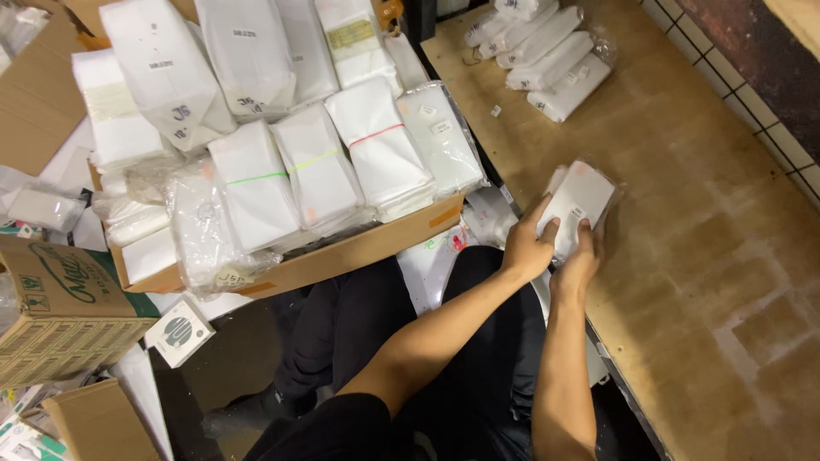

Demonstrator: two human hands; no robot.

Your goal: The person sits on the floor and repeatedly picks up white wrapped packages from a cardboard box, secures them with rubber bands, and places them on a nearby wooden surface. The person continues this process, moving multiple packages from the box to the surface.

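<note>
Both my hands hold a small white packet in clear wrap (579,198) at the near-left edge of a wooden table (709,230). My left hand (528,246) grips its left side with the thumb up along the edge. My right hand (581,260) holds its lower end from below. The packet lies tilted, partly resting on the table.
A cardboard box (342,256) full of white wrapped bundles, some with coloured bands, sits to the left. Several rolled white packets (547,60) lie at the table's far end. More cardboard boxes (60,307) stand lower left. My dark-trousered legs are below.
</note>
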